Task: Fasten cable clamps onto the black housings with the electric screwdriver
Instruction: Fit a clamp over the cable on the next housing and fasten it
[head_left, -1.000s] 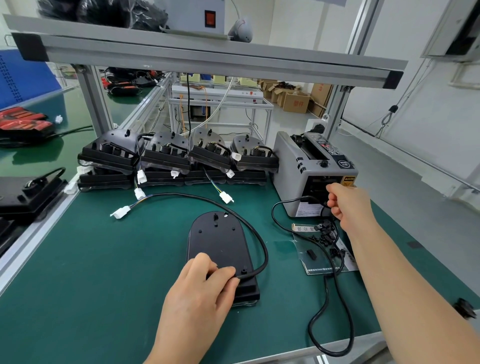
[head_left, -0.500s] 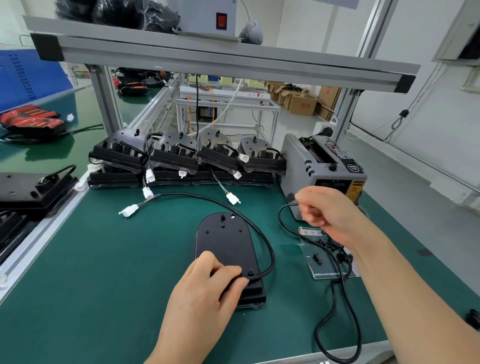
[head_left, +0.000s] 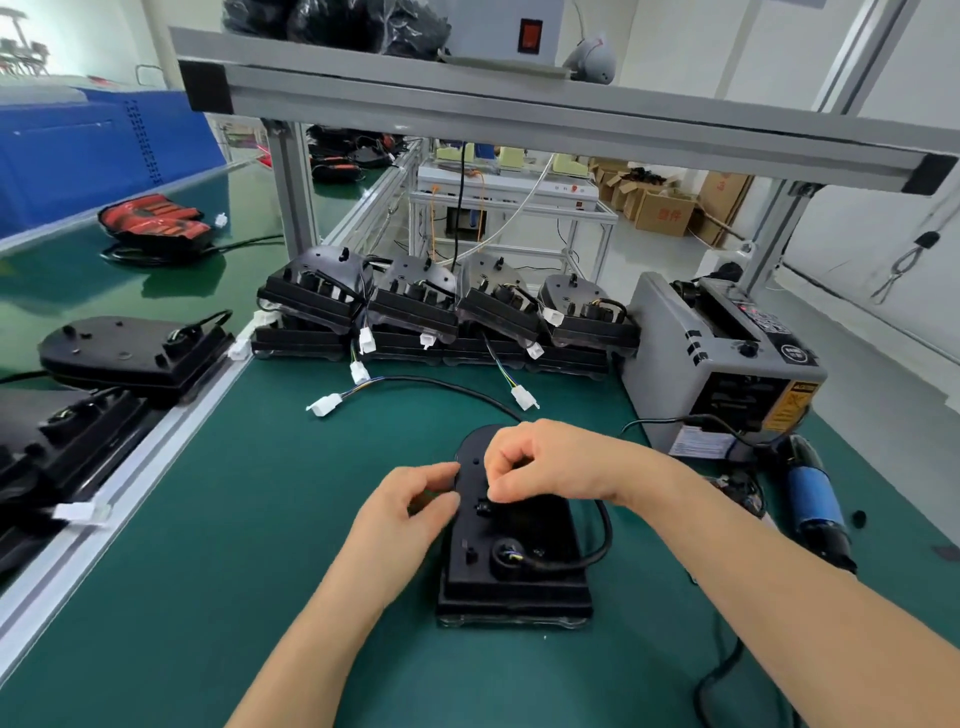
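Right hand (head_left: 550, 462) was curled over the far half of the black housing (head_left: 519, 566), thumb and forefinger pinched on a small black cable clamp (head_left: 483, 505) sitting on its top face. Left hand (head_left: 410, 506) sat just to the left, fingers curled, tips gripping the housing's left edge. Electric screwdriver (head_left: 815, 501) lay on the green mat (head_left: 234, 519) well to the right, beside the grey tape dispenser (head_left: 727, 353).

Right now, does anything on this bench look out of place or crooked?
Nothing looks broken or spilled. The back row of black housings leans tilted on a flat lower row. The screwdriver lies on its side by the right edge of the mat, a small black piece loose beside it.
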